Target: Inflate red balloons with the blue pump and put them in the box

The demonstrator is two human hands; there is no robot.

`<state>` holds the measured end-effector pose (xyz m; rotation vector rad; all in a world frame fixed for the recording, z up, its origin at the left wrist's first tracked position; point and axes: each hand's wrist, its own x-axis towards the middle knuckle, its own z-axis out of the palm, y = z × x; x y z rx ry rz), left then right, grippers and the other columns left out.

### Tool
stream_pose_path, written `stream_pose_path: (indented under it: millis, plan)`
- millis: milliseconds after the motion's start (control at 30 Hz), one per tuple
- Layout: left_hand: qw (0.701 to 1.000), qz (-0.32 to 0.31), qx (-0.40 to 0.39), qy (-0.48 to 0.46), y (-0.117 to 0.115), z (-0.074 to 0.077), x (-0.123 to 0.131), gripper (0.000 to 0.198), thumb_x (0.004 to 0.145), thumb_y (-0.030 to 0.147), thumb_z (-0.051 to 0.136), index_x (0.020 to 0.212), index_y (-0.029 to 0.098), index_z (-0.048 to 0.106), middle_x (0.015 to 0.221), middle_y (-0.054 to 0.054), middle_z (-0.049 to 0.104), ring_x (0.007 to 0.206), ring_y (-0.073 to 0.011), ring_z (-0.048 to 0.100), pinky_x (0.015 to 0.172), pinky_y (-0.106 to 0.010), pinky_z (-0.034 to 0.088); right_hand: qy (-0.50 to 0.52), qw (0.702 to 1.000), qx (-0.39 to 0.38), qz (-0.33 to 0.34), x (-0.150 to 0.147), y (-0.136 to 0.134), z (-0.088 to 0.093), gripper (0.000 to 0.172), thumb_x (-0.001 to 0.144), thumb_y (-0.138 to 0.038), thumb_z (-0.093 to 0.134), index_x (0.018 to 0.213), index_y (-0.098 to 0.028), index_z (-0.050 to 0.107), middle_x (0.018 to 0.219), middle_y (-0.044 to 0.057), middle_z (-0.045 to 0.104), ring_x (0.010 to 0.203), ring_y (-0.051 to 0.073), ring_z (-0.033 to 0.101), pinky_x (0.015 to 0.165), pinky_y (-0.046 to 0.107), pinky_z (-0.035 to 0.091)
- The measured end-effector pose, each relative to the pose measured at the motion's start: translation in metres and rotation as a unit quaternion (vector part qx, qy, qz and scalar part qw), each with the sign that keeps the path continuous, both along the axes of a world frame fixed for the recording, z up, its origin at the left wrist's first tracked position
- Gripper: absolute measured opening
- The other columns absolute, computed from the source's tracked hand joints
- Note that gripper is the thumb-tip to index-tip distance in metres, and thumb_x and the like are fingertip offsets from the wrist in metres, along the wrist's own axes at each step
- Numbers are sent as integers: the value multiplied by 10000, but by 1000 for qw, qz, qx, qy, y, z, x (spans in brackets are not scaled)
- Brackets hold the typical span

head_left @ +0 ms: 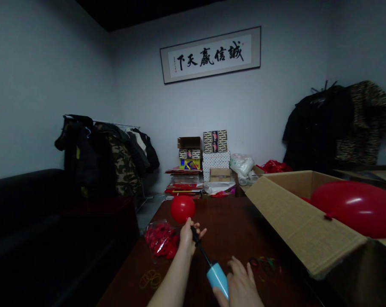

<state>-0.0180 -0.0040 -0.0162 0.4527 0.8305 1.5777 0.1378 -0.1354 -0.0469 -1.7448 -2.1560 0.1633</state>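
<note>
the left hand [190, 233] is nearly closed, thumb and finger pinched at the neck of a red balloon [183, 209], its other fingers fanned loosely away; the neck itself is hidden. the balloon, small and round, stands up past that pinch, seen against the far edge of the worktop [224, 221] near its far left corner. from the same hand the black rod of a blue pump [217, 279] slants back toward the near edge. the right hand [242, 283] lies against the pump's side, fingers part open and spread, thumb by its near end; whether it truly grips cannot be told. a clear bag [162, 239] of red pieces lies at the left edge, with yellow bands [150, 279] nearer the person, and coloured loops [268, 265] sit by the right edge. past that edge a carton [301, 226] holds a big balloon [359, 207]. the step in hand looks like inflating; the next move seems to call for a steady pinch on the neck and a firm right-hand hold on the pump.
</note>
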Motion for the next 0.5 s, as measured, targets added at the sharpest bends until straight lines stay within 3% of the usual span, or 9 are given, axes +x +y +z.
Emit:
stream_pose_path:
  millis: [100,200,500]
  plan:
    - [1000,-20,-9,11,-6,-6,15,238,854,335,488,685,190,403,550,27,554,368,-56,431,699,-431,552,19,999,21,-21,-12,11,13,459,806,-433,411,962,-90,674,1267,193,534,1278,325,361,1087,550,134]
    - [999,-39,-21,25,-9,-10,23,253,856,356,479,683,191,397,534,25,554,359,-61,425,675,-426,554,45,998,31,-22,-20,20,15,468,826,-426,383,974,-87,670,1241,193,550,1252,322,392,1080,550,155]
    - [998,-38,-27,39,-5,-22,17,268,823,366,539,674,185,411,522,40,530,357,-62,443,662,-434,553,42,998,12,-33,-17,14,-29,459,826,-456,399,955,-108,669,1218,188,570,1251,321,399,1083,543,160]
